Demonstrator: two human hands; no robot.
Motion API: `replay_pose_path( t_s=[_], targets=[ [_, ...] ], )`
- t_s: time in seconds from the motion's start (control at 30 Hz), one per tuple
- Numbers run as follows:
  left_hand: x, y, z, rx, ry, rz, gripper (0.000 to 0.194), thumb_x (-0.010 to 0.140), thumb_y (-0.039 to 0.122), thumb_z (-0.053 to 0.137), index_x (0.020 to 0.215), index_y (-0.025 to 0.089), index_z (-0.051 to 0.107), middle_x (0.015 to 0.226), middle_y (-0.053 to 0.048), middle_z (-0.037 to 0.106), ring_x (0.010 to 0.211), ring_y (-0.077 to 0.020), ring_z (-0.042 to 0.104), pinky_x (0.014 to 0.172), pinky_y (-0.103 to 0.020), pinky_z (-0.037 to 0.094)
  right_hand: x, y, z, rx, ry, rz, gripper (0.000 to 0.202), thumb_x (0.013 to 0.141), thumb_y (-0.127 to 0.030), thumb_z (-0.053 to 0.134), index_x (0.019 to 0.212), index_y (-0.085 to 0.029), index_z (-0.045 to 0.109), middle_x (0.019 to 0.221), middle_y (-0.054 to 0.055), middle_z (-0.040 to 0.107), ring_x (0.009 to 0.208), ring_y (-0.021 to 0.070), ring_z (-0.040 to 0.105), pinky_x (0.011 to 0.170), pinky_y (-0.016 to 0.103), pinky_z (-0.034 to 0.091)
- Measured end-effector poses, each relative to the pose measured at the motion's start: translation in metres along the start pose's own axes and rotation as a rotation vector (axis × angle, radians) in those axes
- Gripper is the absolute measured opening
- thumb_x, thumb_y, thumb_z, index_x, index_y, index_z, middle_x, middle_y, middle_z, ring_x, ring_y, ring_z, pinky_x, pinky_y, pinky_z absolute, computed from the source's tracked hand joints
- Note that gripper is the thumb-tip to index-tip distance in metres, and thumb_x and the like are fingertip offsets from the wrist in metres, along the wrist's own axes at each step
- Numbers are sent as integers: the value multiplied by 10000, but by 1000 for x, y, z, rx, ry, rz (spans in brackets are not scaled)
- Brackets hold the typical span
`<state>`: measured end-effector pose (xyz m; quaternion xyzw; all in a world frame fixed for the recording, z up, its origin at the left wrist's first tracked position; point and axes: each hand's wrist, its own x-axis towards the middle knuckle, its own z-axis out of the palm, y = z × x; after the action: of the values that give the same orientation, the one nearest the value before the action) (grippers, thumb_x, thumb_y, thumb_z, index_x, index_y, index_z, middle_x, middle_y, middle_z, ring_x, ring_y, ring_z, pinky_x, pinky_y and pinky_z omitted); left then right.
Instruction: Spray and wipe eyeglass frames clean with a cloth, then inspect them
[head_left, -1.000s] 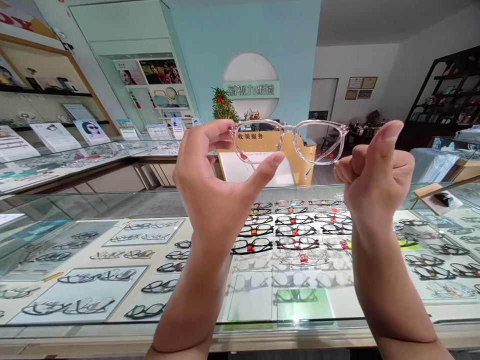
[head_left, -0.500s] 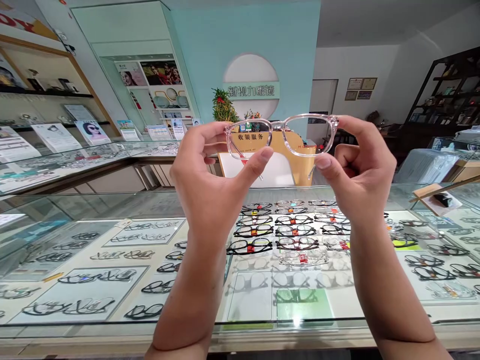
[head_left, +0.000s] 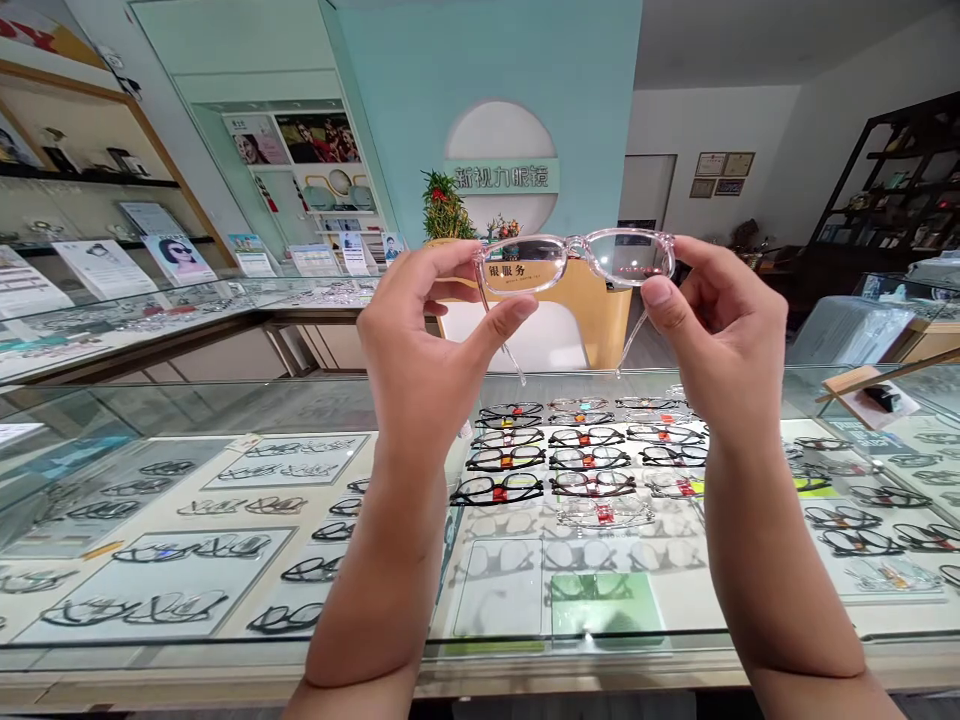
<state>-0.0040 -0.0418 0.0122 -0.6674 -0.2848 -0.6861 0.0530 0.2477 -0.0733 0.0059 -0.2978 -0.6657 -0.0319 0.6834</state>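
A pair of eyeglasses (head_left: 576, 244) with a clear, see-through frame is held up in front of me, above the glass counter. My left hand (head_left: 442, 320) is closed on its left end, fingers behind the hinge and thumb below the lens. At the other end, my right hand (head_left: 720, 320) pinches the right hinge corner between fingers and thumb. Both temples are unfolded and point down and away, their tips showing below the lenses. Beneath my hands, rows of eyeglasses (head_left: 589, 460), many with red tags, lie in the display counter.
The glass counter (head_left: 480, 650) spans the front. More frames (head_left: 157, 550) lie at left and others (head_left: 862, 540) at right. A small wooden stand (head_left: 874, 395) is on the right. Behind are a reception desk (head_left: 607, 320), a plant (head_left: 444, 205) and side counters with cards (head_left: 180, 258).
The eyeglasses have tilted, so the lenses look flatter and the temples show more below. My left hand has shifted slightly right; the right hand has barely moved.
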Motion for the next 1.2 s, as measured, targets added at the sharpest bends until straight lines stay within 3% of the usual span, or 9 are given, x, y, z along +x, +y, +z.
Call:
replay_pose_path(
  t_s=[0.2,0.37,0.5,0.8,1.03,1.2],
  targets=[
    [1,-3,5,15,59,53,614,836,753,896,1242,306,783,1188,-48,808,960,-251,764,817,-450,615,4,17,-8,14,-87,9,379,996,-485,842,1359,-385,801,1178,51,679,1080,221,728,785,344,648],
    [-1,-5,6,19,16,52,647,822,725,918,1314,346,737,1282,-52,754,1111,-305,731,932,-483,601,3,26,-3,76,-210,96,396,1054,-438,755,1439,-345,757,1355,78,718,1151,230,737,869,368,677],
    [-3,3,6,43,-3,45,622,840,667,922,1342,365,713,1316,-61,720,1225,-354,692,994,-522,592,3,31,2,115,-259,131,453,1021,-402,795,1464,-332,729,1363,82,745,1137,241,744,889,391,690],
    [-4,11,8,102,5,69,608,856,611,932,1351,352,691,1327,-68,701,1271,-355,667,1088,-540,595,2,34,10,144,-302,198,412,1044,-382,747,1452,-324,738,1307,83,775,1205,266,746,978,445,688],
    [-3,10,6,-35,-20,47,618,830,539,976,1359,339,729,1378,-72,688,1365,-387,625,1173,-548,538,3,26,11,86,-279,250,474,1008,-453,764,1468,-345,733,1389,74,772,1236,304,750,1035,521,669],
    [-1,-14,12,-186,-53,-5,670,836,591,961,1423,372,723,1428,-55,709,1399,-376,637,1185,-545,557,-1,26,19,-43,-41,93,649,957,-506,830,1561,-400,618,1506,85,689,1302,345,715,1003,554,658]
  ],
)
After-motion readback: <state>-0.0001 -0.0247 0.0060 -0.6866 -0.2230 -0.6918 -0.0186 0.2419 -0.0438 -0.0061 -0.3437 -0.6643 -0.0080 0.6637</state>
